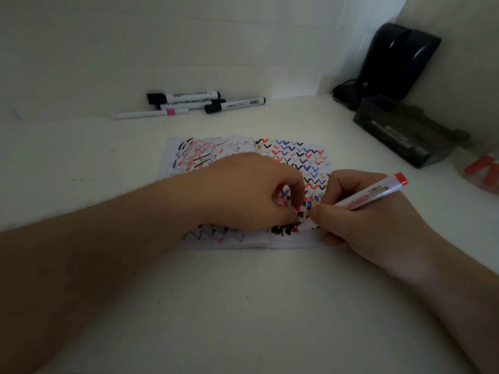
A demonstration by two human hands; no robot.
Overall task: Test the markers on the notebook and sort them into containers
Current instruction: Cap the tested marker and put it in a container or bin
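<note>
On the white table (pixel 243 306) the scribbled open notebook (pixel 291 155) lies mid-surface. The right hand (pixel 361 220) grips a red-ended marker (pixel 378 194), its label partly legible as "BOARD", tip at the page. The left hand (pixel 253 193), fingers curled, rests on the notebook. Four markers (pixel 194 103) lie along the far edge.

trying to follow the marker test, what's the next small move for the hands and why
Probably drag the red marker in a short stroke across the notebook. The right hand grips it tip-down at the page, among earlier zigzags, while the left hand rests on the paper beside it. The tip itself is hidden, so whether it already touches is unclear.
</note>
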